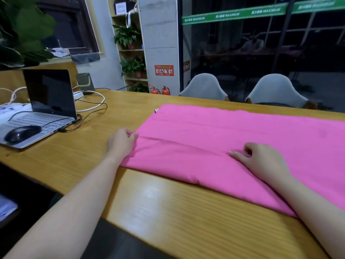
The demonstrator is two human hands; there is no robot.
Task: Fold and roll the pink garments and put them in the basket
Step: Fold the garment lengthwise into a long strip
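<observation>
Wooden table (164, 208) fills most of the view, long, light-grained, glossy near the front edge. Pink garment (233, 139) lies flat across its right half, folded lengthwise into a wide band with a long crease running along the middle; its right end runs out of view. A small white tag shows at its far left corner. No basket visible.

Two grey chairs (276, 90) stand behind the far side of the table, in front of dark glass. A shelf unit (130, 51) with potted plants stands by a concrete pillar, two red fire extinguishers (162, 90) at its base.

Open laptop (44, 109) sits on the table's left end, screen dark, well apart from the garment. Black mouse (21, 133) rests on the laptop's palm rest. White and black cables (93, 107) loop on the table just right of the laptop.

Left hand (121, 143) is at the garment's left end, fingers curled, pinching the edge of the top fold layer between thumb and fingers. Right hand (261, 159) lies on the cloth near the middle of the front fold, thumb stretched flat on the fabric, other fingers curled in and bunching a bit of cloth under them, so it grips the garment.
</observation>
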